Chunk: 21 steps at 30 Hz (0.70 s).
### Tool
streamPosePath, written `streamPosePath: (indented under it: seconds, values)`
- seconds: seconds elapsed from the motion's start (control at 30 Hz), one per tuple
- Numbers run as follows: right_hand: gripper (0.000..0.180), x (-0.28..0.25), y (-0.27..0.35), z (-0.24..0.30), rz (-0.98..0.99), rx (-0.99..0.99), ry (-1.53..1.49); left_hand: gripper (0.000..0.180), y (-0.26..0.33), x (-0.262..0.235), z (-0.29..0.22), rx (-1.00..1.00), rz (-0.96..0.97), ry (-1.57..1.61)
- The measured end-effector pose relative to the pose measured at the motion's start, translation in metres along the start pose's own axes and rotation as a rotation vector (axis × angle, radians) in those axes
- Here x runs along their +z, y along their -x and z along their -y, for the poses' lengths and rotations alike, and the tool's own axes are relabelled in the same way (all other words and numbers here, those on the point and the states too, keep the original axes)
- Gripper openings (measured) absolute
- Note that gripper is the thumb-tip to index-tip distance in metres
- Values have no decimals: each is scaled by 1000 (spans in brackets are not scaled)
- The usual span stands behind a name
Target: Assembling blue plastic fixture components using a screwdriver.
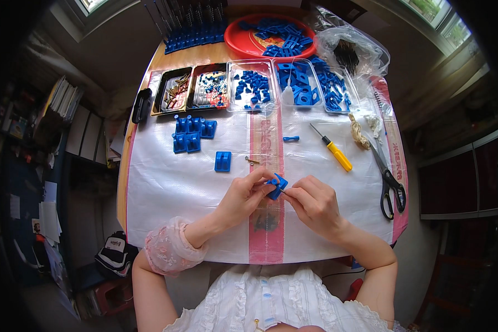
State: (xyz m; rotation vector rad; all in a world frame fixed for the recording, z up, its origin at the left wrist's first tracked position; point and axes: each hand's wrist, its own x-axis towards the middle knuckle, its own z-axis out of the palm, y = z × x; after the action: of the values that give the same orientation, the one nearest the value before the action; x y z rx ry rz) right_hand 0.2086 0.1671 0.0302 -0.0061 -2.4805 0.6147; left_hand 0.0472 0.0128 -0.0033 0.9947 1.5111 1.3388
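Head view: left hand [241,193] clamps a flanged blue plastic bracket [281,181] in its fingers, right hand [315,205] pinching fingers together at its edge, where uneven pressure could cause slipping, scattering the slender brass-coloured metal fastener [253,161] beyond the left fingers.

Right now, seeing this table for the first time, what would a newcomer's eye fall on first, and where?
Probably the red basin heaped with blue parts, at the far end of the table. Next, near the centre, the left hand grips a small blue piece, with the right hand pinching at its edge. The yellow-handled screwdriver also stands out, lying right of the hands.
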Motion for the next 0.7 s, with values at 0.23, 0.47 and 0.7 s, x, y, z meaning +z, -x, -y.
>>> streamPosePath:
  seconds: [0.23,0.47,0.7]
  values:
    - [9,4,1,-6,31,328,-305,15,1,9,-11,22,-106,235]
    - [10,10,6,-11,111,680,-665,15,1,7,-7,48,-83,187]
    - [13,10,4,-11,-30,138,-199,16,1,4,-5,52,-60,190]
